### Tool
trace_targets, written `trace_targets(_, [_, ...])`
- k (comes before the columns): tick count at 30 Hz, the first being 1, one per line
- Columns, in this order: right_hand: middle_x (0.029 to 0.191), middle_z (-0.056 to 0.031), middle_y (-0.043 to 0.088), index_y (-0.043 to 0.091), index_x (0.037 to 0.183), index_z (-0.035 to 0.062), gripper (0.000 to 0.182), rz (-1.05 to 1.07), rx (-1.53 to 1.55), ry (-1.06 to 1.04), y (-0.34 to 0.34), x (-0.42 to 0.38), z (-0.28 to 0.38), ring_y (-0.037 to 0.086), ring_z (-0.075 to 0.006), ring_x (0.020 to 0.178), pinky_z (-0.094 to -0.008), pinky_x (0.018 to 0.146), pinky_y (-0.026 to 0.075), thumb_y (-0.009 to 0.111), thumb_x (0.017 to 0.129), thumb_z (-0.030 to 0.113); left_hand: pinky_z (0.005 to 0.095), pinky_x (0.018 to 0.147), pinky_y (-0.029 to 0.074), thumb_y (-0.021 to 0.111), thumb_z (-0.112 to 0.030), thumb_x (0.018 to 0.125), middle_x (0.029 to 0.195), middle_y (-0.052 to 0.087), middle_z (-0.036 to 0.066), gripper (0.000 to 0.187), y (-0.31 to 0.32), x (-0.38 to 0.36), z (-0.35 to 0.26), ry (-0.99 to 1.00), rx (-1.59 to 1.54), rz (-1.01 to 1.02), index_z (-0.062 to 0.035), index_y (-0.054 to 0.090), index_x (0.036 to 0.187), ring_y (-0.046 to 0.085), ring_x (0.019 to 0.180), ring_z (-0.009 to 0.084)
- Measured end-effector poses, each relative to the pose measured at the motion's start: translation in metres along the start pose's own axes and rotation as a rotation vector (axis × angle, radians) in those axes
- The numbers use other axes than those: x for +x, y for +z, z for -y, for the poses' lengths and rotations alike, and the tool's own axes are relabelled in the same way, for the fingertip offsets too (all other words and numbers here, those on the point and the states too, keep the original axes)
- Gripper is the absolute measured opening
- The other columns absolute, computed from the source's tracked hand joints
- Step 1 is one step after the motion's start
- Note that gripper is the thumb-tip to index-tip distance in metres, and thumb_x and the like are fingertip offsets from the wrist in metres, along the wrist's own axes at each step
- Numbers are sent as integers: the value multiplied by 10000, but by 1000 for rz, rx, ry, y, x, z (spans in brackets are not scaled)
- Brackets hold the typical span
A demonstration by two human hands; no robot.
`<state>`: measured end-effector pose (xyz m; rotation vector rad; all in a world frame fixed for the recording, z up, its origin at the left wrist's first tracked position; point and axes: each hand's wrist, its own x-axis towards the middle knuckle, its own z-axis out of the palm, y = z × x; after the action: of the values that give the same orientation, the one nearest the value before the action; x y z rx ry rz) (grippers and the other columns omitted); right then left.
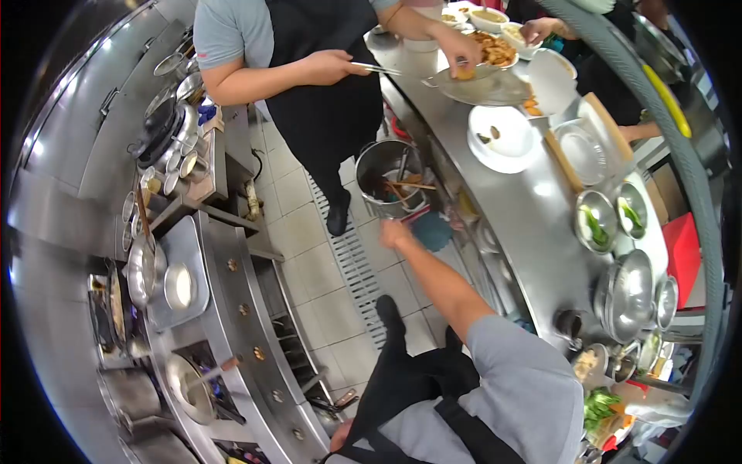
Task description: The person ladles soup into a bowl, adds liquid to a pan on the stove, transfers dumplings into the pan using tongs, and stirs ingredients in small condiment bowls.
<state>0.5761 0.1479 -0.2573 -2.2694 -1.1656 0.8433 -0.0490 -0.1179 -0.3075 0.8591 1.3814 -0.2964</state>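
My right hand (394, 233) reaches forward over the floor, fingers closed, just below a large steel pot (369, 166); what it grips, if anything, is hidden. Inside the pot are wooden-handled utensils (413, 185). Beside the pot lies a blue-green item (432, 231). Only a small part of my left hand (340, 435) shows at the bottom, low beside the stove front, its fingers hidden. Dark-handled tools (344, 400) are close to it.
A co-worker in a black apron (321, 100) stands ahead, holding tongs and touching food over a steel plate (487, 87). Stove and pans (141, 271) line the left; the steel counter (514, 213) with bowls runs along the right. A floor drain (357, 267) lies between.
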Motion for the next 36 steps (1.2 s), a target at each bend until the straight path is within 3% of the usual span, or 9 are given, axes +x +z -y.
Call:
trace_targets(2, [993,-218,609,584,1052,22,321,-204,-95,-48,19,56,13,577,-377,960,-440,838,476,555,743,101,329,734,478,500,-346,891,931,648,71,426,-24,6,6,-5,-139,16,42,611,1026,593,819,171])
trace_targets(3, [956,-207,611,586,1038,33,295,-373,-147,-94,22,73,22,580,-373,940,-451,818,480,558,752,100,331,730,479,501,-347,890,923,650,71,427,-40,20,0,-61,-588,254,44,614,1018,595,814,171])
trace_targets(5, [941,-189,604,581,1048,46,286,-425,-224,-71,31,106,29,586,-354,918,-450,783,487,551,771,110,330,723,479,498,-345,892,913,650,70,424,-43,-19,-5,-34,40,-128,45,614,1012,594,806,170])
trace_targets(11, [925,-148,576,537,1113,64,301,-238,-487,45,61,153,-12,595,-298,865,-408,696,499,494,824,132,325,699,478,489,-341,896,883,649,67,419,-63,-23,-71,40,280,-200,47,613,992,593,781,166])
trace_targets(17, [858,-163,575,590,1051,33,275,-498,-464,-43,40,134,-2,607,-308,841,-378,677,519,487,808,111,321,676,476,480,-336,900,852,649,63,414,-62,-11,-129,170,426,-189,50,613,973,592,756,161])
trace_targets(25, [812,-164,589,653,726,-9,160,-249,-515,-235,-11,86,3,598,-304,828,-356,635,530,540,736,103,282,574,447,484,-281,910,732,621,63,329,-50,-11,-218,204,445,-20,28,597,911,566,653,143])
trace_targets(29, [883,-160,572,625,712,-15,107,-477,-319,-313,-65,-10,27,579,-305,838,-385,696,518,567,712,75,234,488,400,552,-158,884,689,578,52,158,18,-36,-308,508,134,-290,-5,567,845,512,562,111])
trace_targets(32, [845,-124,575,633,793,-14,161,-592,32,-496,-122,-129,45,595,-290,830,-342,709,518,678,701,110,304,688,499,476,-319,941,924,633,106,349,69,-24,-368,517,-88,-57,-7,551,1080,617,823,201])
trace_targets(36, [945,-122,606,640,821,-7,219,-763,522,-493,-167,-286,48,613,-247,819,-299,687,516,745,688,132,409,925,425,385,-523,921,1230,504,163,587,207,-83,-449,494,-518,726,-71,384,1295,483,1172,274])
